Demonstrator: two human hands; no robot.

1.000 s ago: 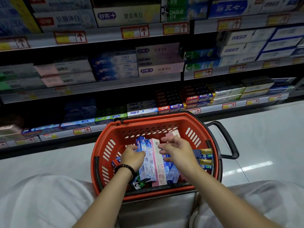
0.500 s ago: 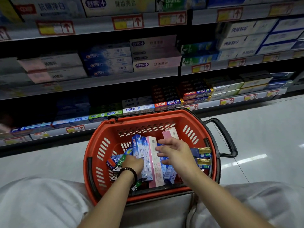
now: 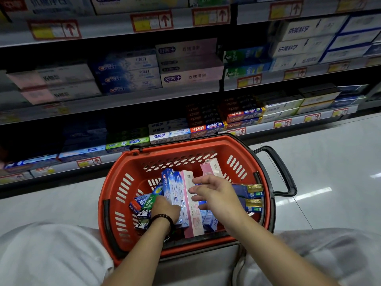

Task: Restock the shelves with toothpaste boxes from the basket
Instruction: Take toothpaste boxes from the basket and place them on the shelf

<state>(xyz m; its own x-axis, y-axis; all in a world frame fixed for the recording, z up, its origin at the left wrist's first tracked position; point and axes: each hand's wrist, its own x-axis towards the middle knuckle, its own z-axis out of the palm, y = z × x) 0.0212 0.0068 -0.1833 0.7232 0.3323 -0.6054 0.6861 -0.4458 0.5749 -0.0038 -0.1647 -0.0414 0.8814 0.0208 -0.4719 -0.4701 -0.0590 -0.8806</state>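
Observation:
A red plastic basket (image 3: 127, 176) stands on the floor before me, holding several toothpaste boxes. Two blue Crest boxes (image 3: 171, 188) and a pink box (image 3: 190, 221) stand side by side in its middle. A second pink box (image 3: 210, 168) leans behind them. My left hand (image 3: 165, 209), with a dark bead bracelet at the wrist, is low in the basket; its fingers curl at the lower end of the blue Crest box, between it and a green Darlie box (image 3: 151, 200). My right hand (image 3: 214, 195) hovers over the pink box with fingers spread, holding nothing.
Blue and gold boxes (image 3: 252, 189) lie at the basket's right side, near its black handle (image 3: 282, 172). Stocked shelves (image 3: 144, 98) rise behind the basket, with matching Crest boxes (image 3: 127, 73) on the middle level. My white-clad knees flank the basket on a glossy floor.
My left hand has sunk lower beside the blue box. My right hand has spread its fingers over the pink box. The view has tilted down.

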